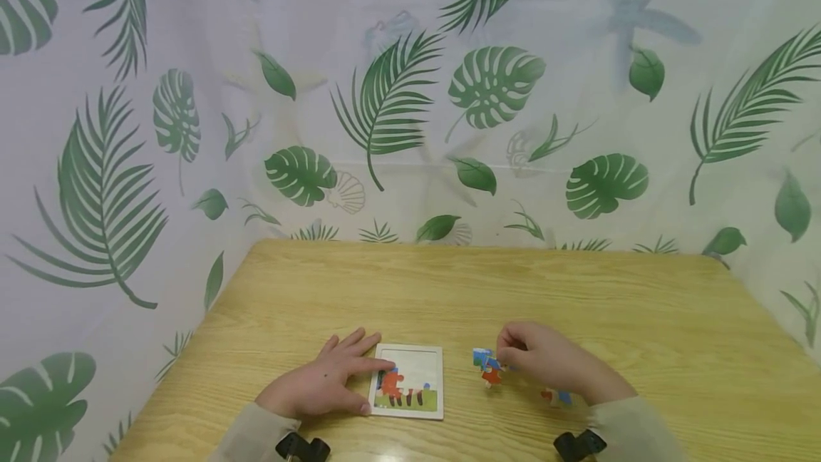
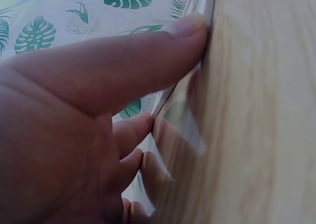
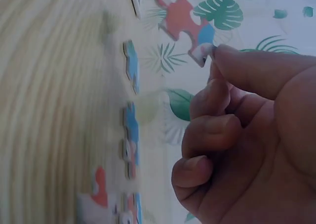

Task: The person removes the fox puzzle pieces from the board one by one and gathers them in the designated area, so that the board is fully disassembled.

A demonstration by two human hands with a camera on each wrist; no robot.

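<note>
My left hand lies at the left edge of a square white-framed jigsaw puzzle board, fingers spread. Its index fingertip reaches over the frame, and the thumb touches the side edge near the front. Inside the frame, fitted pieces show red shapes and dark legs on green; the upper part shows bare white backing. To the right of the board, my right hand pinches a red, blue and white puzzle piece between thumb and index finger. That piece is raised off the table and tilted, its other fingers curled in.
A blue and green piece lies between board and right hand. More loose pieces lie by the right wrist, partly hidden; in the right wrist view several pieces line the wooden table. A leaf-patterned cloth hangs behind.
</note>
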